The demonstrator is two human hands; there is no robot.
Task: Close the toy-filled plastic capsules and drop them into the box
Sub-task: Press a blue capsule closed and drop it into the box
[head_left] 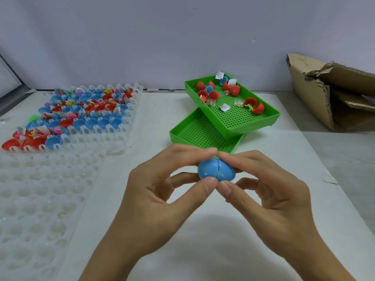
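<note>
White table (203,250), hands (218,185) pinching blue capsule (216,172)

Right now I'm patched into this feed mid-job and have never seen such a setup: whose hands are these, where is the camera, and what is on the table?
There is no machine here: a person works bare-handed, and the one picture comes from a camera on their head, looking down. The left hand and right hand pinch a blue capsule between them, its two halves nearly pressed together. On the white table, far left, a clear tray holds open red and blue capsule halves with toys. Ahead sit two stacked green trays with more capsules. The cardboard box stands at the right.
</note>
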